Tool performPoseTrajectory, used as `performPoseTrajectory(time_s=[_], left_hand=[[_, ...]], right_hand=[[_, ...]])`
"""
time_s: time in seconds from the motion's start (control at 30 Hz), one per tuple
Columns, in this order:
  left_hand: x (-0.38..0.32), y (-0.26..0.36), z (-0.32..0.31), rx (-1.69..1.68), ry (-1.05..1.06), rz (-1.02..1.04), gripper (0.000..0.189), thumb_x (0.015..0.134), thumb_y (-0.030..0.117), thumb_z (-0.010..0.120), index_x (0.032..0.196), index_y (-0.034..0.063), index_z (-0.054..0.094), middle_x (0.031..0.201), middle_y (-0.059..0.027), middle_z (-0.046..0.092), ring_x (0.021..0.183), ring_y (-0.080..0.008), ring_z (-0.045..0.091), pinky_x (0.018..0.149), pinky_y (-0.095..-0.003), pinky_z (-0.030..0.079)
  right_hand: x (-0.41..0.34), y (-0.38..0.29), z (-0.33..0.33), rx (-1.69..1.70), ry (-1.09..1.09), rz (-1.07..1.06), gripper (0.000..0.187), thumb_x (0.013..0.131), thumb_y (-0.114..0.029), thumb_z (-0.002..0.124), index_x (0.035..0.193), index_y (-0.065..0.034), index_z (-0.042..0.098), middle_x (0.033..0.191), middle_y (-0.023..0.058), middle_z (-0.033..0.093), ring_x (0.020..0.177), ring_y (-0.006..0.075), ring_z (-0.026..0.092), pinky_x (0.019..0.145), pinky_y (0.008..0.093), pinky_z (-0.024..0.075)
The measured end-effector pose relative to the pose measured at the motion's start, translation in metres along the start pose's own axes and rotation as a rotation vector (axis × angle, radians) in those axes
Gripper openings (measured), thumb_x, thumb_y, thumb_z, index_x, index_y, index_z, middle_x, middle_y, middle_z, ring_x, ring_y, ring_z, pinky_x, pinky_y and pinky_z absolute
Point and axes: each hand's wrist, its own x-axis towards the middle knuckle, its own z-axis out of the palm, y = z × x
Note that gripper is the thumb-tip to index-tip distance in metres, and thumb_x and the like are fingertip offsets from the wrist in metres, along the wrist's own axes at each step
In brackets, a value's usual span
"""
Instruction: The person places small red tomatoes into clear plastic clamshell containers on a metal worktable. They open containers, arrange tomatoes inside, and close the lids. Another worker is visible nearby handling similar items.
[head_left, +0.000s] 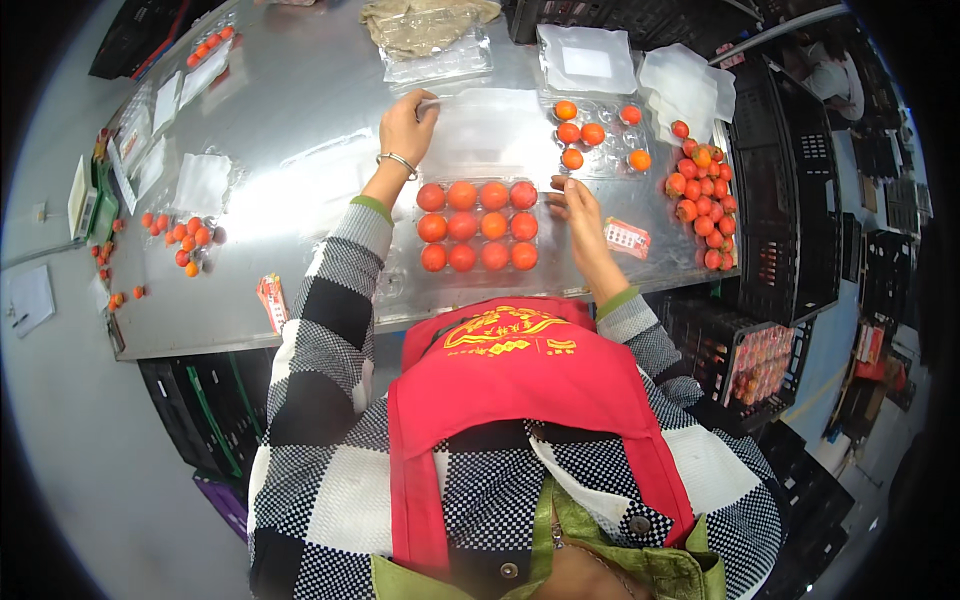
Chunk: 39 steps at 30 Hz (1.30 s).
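Note:
A clear plastic clamshell tray (478, 279) lies before me, its cups filled with rows of orange-red fruits that look like persimmons (463, 226). Beyond the fruit, a translucent white sheet (487, 131) covers what appears to be the tray's folded-back lid. At the sheet's far left corner, my left hand (407, 131) pinches the edge between thumb and fingers. My right hand (581, 217) is beside the tray's right edge with its fingers apart; whether the fingertips touch the plastic is unclear.
To the right are a partly filled tray (607, 139), loose persimmons (703, 195), a printed label stack (628, 238) and black crates (787, 187). Sheet stacks (585, 60) and empty trays (439, 64) lie at the back. More fruits (184, 236) and labels (272, 301) are leftward.

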Motion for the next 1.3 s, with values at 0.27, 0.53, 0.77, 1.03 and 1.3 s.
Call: performPoseTrajectory(time_s=[0.27, 0.53, 0.77, 1.03, 1.3], left_hand=[[-0.032, -0.023, -0.010, -0.229, 0.140, -0.087, 0.064, 0.090, 0.023, 0.079, 0.147, 0.0081, 0.053, 0.137, -0.0162, 0.056, 0.129, -0.0331, 0.053, 0.108, -0.0432, 0.044], [-0.173, 0.014, -0.017, -0.983, -0.206, -0.801, 0.090, 0.105, 0.073, 0.030, 0.167, 0.0094, 0.021, 0.170, -0.0125, 0.030, 0.157, -0.0278, 0.028, 0.126, -0.0475, 0.025], [-0.191, 0.019, -0.013, -1.054, -0.191, -0.795, 0.090, 0.105, 0.074, 0.029, 0.168, 0.0102, 0.022, 0.171, -0.0105, 0.029, 0.158, -0.0268, 0.027, 0.127, -0.0486, 0.024], [-0.199, 0.016, -0.016, -0.729, 0.268, -0.644, 0.064, 0.110, 0.054, 0.044, 0.149, 0.0043, 0.051, 0.149, -0.0162, 0.055, 0.141, -0.0272, 0.048, 0.121, -0.0458, 0.033], [-0.218, 0.074, -0.034, -0.867, 0.200, -0.492, 0.039, 0.112, 0.033, 0.052, 0.131, 0.0004, 0.062, 0.122, -0.0113, 0.068, 0.108, -0.0159, 0.065, 0.096, -0.0328, 0.054]], right_hand=[[-0.006, 0.011, 0.005, 0.009, -0.005, 0.089, 0.051, 0.112, -0.044, 0.047, 0.142, -0.0042, 0.058, 0.132, 0.0114, 0.063, 0.116, 0.0188, 0.061, 0.101, 0.0355, 0.0486], [-0.023, 0.001, 0.022, 0.211, -0.171, 0.324, 0.082, 0.109, -0.064, 0.033, 0.167, -0.0066, 0.021, 0.173, 0.0161, 0.018, 0.160, 0.0277, 0.015, 0.129, 0.0423, 0.0149], [-0.017, 0.009, 0.022, 0.196, -0.225, 0.262, 0.087, 0.108, -0.066, 0.034, 0.167, -0.0041, 0.017, 0.175, 0.0159, 0.012, 0.162, 0.0269, 0.010, 0.131, 0.0412, 0.0113], [-0.011, -0.026, 0.021, -0.804, -0.008, -0.796, 0.045, 0.090, -0.023, 0.076, 0.130, -0.0081, 0.064, 0.124, 0.0134, 0.060, 0.118, 0.0331, 0.055, 0.104, 0.0465, 0.0412], [0.007, -0.068, 0.061, -1.374, -0.426, -1.005, 0.031, 0.080, -0.026, 0.082, 0.099, -0.0087, 0.066, 0.103, 0.0074, 0.063, 0.105, 0.0276, 0.058, 0.088, 0.0438, 0.0401]])
